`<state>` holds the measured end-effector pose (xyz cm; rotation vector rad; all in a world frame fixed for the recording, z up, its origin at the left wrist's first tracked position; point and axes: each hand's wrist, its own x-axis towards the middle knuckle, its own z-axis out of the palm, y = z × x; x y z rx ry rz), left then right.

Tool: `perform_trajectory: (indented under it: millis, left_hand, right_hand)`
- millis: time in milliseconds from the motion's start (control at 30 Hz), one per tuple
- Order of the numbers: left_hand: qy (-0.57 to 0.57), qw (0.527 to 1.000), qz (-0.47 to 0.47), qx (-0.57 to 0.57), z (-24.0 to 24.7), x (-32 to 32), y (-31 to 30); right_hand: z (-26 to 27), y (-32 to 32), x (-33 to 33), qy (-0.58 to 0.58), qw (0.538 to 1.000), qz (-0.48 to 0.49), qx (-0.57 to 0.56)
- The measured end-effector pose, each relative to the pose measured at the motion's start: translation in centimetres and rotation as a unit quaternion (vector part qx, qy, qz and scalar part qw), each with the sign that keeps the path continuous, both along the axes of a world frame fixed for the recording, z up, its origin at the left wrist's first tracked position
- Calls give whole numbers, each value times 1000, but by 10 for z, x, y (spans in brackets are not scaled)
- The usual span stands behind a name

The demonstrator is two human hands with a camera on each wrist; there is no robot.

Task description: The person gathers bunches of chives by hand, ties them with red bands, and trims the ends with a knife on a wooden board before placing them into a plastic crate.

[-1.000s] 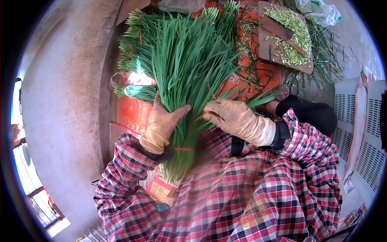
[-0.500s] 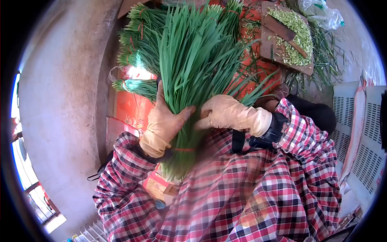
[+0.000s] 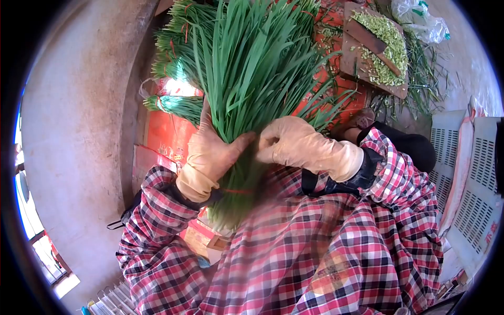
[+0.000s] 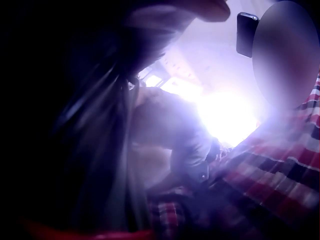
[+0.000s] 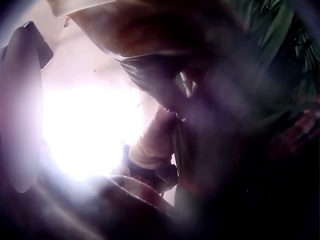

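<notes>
A big bunch of garlic chives [image 3: 252,79], its green leaves fanning away from me, stands in front of my lap. Around its left side my gloved left hand [image 3: 212,157] grips it, thumb across the front. A red band [image 3: 237,191] circles the stems below that hand. My gloved right hand [image 3: 307,147] has its thumb and fingertips pinched together at the bunch's right edge, among the leaves; exactly which leaves it pinches is hidden. In the dark right wrist view, the left glove [image 5: 155,140] shows beside the stems.
Several tied chive bundles [image 3: 181,63] lie at the back left, a smaller bundle [image 3: 178,106] nearer, on a red sheet [image 3: 165,134]. A cutting board [image 3: 349,58] at the back right bears a cleaver [image 3: 367,39] and chopped pieces [image 3: 396,58]. Plastic crates [image 3: 478,178] stand at right.
The bunch's leaves have risen and spread a little in the head view. My right hand has shifted slightly left and up, its fingers closing at the bunch's edge. The left hand keeps its grip.
</notes>
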<state>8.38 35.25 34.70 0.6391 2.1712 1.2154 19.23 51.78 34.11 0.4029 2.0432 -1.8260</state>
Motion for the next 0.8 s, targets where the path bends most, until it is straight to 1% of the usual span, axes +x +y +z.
perform_trajectory:
  millis: [33,100,133,167,200,267,333,400,467,500,533,567,600,667,733,767,800]
  left_hand:
    - [-12,1000,3,11,1,1,0]
    - [-24,999,7,24,5,2,0]
    - [-29,999,18,-5,9,2,0]
    - [-35,998,28,-33,12,3,0]
    - [-35,999,27,-33,14,4,0]
    - [-34,999,29,-16,18,6,2]
    - [-40,999,29,2,19,6,2]
    - [-47,998,26,21,20,5,2]
    - [-94,994,44,28,18,4,-1]
    - [-83,995,49,6,23,6,1]
    - [-79,996,46,9,23,5,0]
    - [-81,996,29,17,20,3,-3]
    - [-82,996,12,24,17,3,-5]
    - [-69,997,12,38,11,3,-10]
    - [-90,995,35,3,5,-1,-15]
    - [-69,997,28,10,3,-2,-18]
    - [-66,997,27,13,1,-5,-21]
  right_hand:
    - [3,3,0,0,1000,0,0]
    - [6,12,0,-32,998,-48,-18]
    - [5,17,0,-32,998,-48,-17]
    - [4,23,2,-16,999,-38,-7]
    - [4,28,3,0,1000,-28,4]
    - [5,38,7,-6,999,-36,14]
    - [5,52,11,82,995,-39,41]
    - [21,67,18,78,994,-48,57]
    - [37,82,26,22,994,-100,-27]
    - [43,91,31,20,994,-103,-7]
    - [46,103,42,106,990,-83,30]
    - [52,114,49,111,990,-86,33]
    - [61,126,55,118,986,-99,62]
    - [70,153,67,133,976,-125,120]
    - [62,196,94,272,937,-81,204]
    - [63,213,103,224,951,-129,171]
    - [60,233,115,219,946,-147,188]
